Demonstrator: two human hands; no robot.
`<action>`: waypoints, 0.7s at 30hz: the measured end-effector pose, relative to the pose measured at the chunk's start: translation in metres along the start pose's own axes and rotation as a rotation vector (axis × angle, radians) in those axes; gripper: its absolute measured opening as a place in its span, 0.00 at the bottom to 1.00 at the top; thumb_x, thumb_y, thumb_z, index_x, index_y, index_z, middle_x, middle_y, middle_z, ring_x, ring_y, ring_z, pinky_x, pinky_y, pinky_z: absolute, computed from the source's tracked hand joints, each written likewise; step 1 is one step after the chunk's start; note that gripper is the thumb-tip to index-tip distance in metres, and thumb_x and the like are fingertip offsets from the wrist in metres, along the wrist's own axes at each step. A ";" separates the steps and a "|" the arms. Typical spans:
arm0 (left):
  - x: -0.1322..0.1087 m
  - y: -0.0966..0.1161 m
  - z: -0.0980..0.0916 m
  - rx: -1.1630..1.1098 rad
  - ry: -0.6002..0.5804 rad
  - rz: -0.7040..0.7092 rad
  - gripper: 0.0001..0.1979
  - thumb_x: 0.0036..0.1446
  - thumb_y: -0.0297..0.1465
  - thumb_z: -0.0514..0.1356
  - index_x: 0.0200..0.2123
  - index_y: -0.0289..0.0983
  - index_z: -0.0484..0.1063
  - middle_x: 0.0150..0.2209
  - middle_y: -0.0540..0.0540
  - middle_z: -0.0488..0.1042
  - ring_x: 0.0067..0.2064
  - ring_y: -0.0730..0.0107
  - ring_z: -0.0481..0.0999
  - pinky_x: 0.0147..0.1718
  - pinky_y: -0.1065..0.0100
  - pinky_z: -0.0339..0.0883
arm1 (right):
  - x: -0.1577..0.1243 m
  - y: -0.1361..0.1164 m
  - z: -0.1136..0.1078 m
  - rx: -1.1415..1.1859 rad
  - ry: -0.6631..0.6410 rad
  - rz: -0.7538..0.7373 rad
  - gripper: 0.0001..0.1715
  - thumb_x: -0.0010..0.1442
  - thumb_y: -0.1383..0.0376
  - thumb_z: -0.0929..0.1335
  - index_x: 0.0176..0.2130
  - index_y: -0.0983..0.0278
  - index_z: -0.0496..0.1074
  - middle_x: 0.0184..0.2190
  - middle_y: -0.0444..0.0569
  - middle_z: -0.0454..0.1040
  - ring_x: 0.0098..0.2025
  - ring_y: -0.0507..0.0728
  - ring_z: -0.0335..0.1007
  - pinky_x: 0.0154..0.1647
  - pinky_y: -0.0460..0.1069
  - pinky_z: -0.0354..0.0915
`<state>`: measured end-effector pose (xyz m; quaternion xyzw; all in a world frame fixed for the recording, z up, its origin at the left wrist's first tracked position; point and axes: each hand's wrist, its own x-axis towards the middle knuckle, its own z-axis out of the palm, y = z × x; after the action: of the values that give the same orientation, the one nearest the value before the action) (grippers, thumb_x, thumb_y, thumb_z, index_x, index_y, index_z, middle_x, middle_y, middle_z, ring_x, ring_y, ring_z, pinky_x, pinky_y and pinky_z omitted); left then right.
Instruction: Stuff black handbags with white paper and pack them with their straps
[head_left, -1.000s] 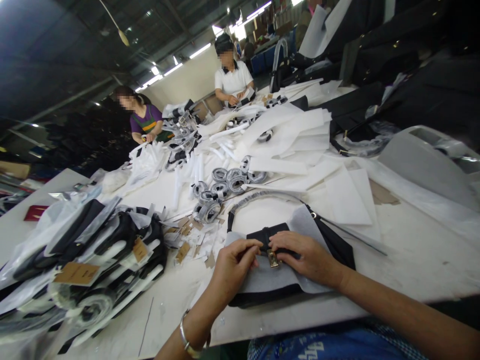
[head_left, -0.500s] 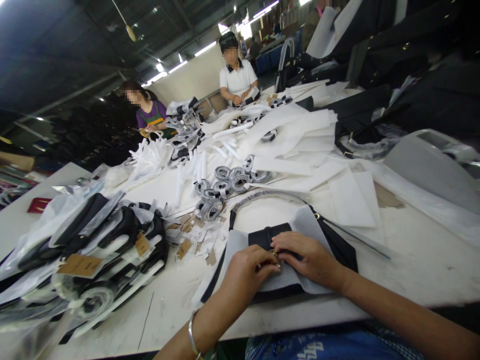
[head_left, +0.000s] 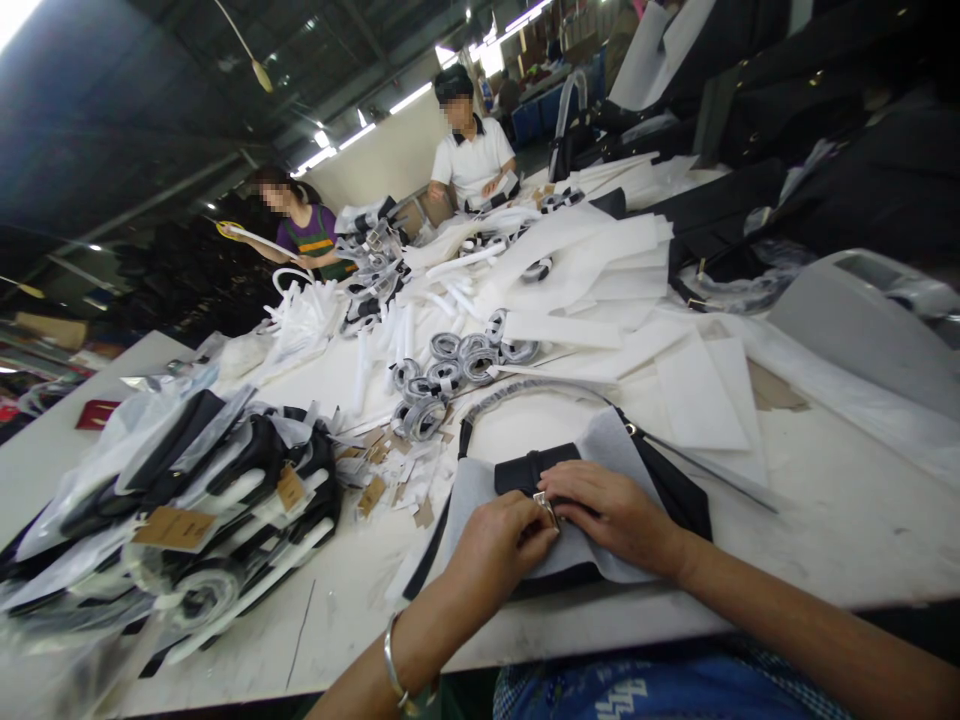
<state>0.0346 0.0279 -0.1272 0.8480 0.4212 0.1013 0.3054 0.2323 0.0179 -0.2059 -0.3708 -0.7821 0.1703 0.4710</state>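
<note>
A black handbag (head_left: 684,505) lies on the worktable in front of me. Pale tissue paper (head_left: 630,455) is spread over its front, beneath the dark flap (head_left: 517,476). At the flap's lower edge shows a small gold-coloured metal clasp (head_left: 546,508). My left hand (head_left: 491,545) pinches it between thumb and fingers from the left. From the other side, my right hand (head_left: 619,515) closes its curled fingers and thumb on the clasp too; its palm rests over the tissue. The wrapped handle (head_left: 517,392) arches away behind the bag. My fingertips hide part of the clasp.
Plastic-wrapped black bags with tags (head_left: 172,528) are heaped at left. Coiled wrapped straps (head_left: 472,360), paper scraps (head_left: 371,495) and white sheets (head_left: 701,395) cover the table beyond. A person in purple (head_left: 311,230) and one in white (head_left: 480,155) are at the far side.
My hands stay at the clasp with small finger shifts, and more of the metal shows. The person in purple has raised a hand with a white strip; the person in white has shifted one arm.
</note>
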 end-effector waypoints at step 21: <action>0.005 -0.010 0.008 -0.028 0.185 -0.064 0.05 0.55 0.23 0.62 0.29 0.38 0.71 0.26 0.52 0.73 0.29 0.72 0.73 0.30 0.73 0.63 | 0.000 -0.003 -0.001 0.056 -0.020 0.070 0.15 0.63 0.70 0.68 0.50 0.61 0.72 0.45 0.50 0.79 0.49 0.58 0.75 0.53 0.54 0.72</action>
<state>0.0344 0.0326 -0.1400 0.8169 0.4728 0.1752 0.2801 0.2315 0.0160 -0.2032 -0.3831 -0.7683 0.2122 0.4669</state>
